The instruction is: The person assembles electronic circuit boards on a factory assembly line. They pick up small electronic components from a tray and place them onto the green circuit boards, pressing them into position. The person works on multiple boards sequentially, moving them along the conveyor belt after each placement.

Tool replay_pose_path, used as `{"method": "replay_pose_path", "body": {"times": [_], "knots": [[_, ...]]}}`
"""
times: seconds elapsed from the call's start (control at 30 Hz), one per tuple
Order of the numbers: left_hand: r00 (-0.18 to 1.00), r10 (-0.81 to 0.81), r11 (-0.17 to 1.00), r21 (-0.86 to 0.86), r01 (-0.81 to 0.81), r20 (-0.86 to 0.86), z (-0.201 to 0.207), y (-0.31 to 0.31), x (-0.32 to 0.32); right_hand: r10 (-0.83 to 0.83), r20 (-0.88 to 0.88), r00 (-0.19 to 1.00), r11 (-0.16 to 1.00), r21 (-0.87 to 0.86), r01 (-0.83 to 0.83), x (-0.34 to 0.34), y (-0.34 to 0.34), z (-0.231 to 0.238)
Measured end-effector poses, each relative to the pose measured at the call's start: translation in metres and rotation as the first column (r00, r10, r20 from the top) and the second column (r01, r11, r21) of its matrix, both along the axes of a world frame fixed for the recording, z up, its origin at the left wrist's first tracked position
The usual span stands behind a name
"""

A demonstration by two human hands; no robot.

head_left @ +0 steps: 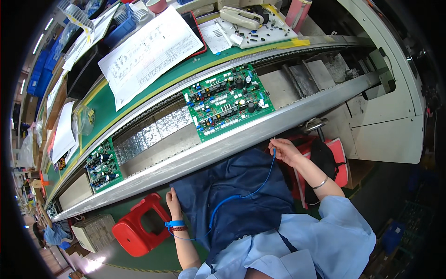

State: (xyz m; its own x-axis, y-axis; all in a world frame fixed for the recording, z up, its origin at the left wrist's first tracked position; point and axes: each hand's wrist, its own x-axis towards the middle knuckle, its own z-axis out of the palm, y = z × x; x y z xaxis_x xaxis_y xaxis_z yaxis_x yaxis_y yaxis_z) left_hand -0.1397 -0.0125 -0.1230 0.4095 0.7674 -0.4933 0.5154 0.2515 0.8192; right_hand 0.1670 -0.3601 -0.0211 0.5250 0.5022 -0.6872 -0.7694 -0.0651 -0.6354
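My right hand (284,151) is closed in a pinch on the end of a blue wrist-strap cord (266,182), just below the conveyor's near rail. The cord droops across my lap, coils partway, and runs to the blue anti-static wrist strap (174,223) on my left wrist. At the upper left corner of my navy apron (232,181), my left hand (173,201) is closed on the cloth's edge; some of its fingers are hidden. Beyond the rail, a green circuit board (227,103) crowded with components lies on the conveyor. Neither hand touches it.
The metal conveyor rail (223,149) runs between me and the boards. Another circuit board (103,166) sits farther left. Printed sheets (151,53) and a white tray of small black parts (260,37) rest beyond. A red stool (139,228) stands left, a white machine (385,123) right.
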Motion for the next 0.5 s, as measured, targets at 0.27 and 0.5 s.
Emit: {"method": "replay_pose_path", "body": {"times": [0.27, 0.5], "knots": [[0.989, 0.101, 0.929, 0.346, -0.134, 0.111, -0.001, 0.012, -0.016, -0.01, -0.04, 0.999, 0.999, 0.042, 0.012, 0.005, 0.002, -0.003], [0.988, 0.151, 0.854, 0.506, -0.12, -0.02, 0.009, 0.032, -0.052, 0.044, 0.045, 0.998, 0.996, -0.074, -0.041, 0.002, 0.007, 0.006]]}}
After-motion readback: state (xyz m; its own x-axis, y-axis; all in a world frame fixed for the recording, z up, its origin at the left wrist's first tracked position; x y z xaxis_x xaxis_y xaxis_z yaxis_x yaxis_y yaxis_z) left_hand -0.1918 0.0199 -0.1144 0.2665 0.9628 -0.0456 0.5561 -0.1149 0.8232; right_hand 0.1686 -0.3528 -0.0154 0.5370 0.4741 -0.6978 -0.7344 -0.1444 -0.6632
